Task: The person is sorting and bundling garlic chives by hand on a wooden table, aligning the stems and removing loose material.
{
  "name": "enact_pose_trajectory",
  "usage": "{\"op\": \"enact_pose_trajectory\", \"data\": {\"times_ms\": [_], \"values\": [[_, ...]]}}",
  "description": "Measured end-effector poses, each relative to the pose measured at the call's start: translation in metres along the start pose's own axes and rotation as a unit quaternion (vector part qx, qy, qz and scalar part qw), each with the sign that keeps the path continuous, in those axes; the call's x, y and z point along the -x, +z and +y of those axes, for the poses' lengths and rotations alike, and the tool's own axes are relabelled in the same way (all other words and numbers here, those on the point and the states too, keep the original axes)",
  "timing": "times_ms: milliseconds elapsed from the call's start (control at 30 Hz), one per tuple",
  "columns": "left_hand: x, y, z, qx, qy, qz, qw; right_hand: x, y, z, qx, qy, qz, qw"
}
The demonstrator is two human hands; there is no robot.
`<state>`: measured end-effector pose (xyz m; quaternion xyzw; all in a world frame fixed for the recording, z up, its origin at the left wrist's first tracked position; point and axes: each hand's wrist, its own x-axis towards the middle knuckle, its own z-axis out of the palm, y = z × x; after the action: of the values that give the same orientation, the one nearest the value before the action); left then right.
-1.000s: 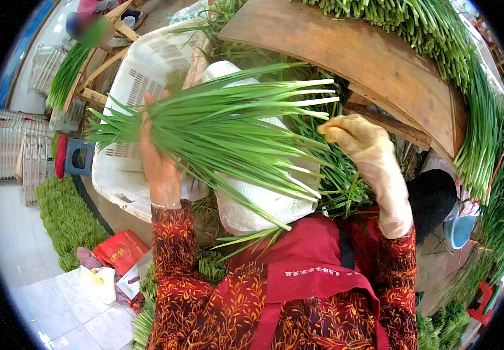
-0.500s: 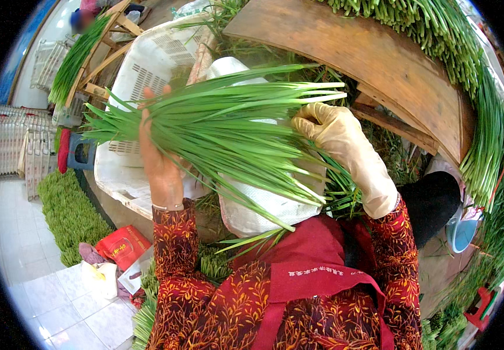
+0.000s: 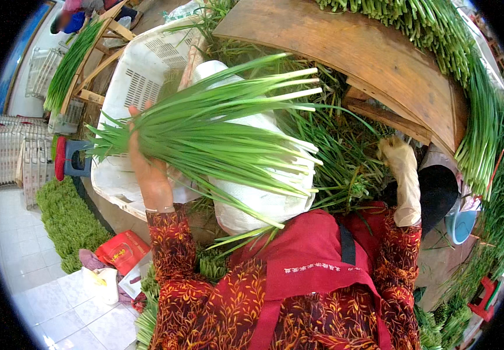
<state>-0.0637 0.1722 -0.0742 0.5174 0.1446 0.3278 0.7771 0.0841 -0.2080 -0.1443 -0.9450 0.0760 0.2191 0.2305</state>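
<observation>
My bare left hand (image 3: pixel 142 143) is wrapped round the leafy end of a fanned-out bunch of garlic chives (image 3: pixel 217 125), whose pale stem ends spread to the right. Below the bunch, a white wrapped bundle (image 3: pixel 246 213) lies against the red apron (image 3: pixel 304 245). My right hand (image 3: pixel 400 160), in a pale yellowish glove, is away from the bunch, over the heap of loose green leaves (image 3: pixel 345 157) at the right. Motion smears its fingers, so I cannot make out whether they hold anything.
A white slotted plastic crate (image 3: pixel 118 119) stands beyond my left hand. At the back right, a wooden board (image 3: pixel 345 49) carries stacked chives (image 3: pixel 409 35). Lower left are more upright chives (image 3: pixel 71 219) and a red bag (image 3: pixel 122 252). A blue basin (image 3: pixel 460 226) sits far right.
My right hand has moved from the stem ends rightward and down to the loose leaves. The bunch in my left hand has shifted slightly left, its stems more spread.
</observation>
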Motion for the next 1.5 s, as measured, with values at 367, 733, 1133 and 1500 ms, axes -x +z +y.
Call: {"op": "enact_pose_trajectory", "data": {"times_ms": [367,733,1133,1500], "values": [[0.003,-0.013,-0.01,-0.09,0.068,-0.021,0.993,0.053,0.028,-0.103,-0.209,-0.304,-0.207,0.906],[-0.011,0.011,0.012,0.007,0.018,-0.08,0.997,0.036,0.013,-0.136,-0.289,-0.29,-0.361,0.838],[-0.027,-0.018,-0.01,0.145,-0.081,0.011,0.986,0.036,0.015,-0.105,-0.193,-0.217,-0.283,0.914],[0.002,-0.013,-0.014,-0.218,0.087,-0.062,0.97,0.01,0.028,-0.033,-0.131,-0.259,-0.143,0.946]]}}
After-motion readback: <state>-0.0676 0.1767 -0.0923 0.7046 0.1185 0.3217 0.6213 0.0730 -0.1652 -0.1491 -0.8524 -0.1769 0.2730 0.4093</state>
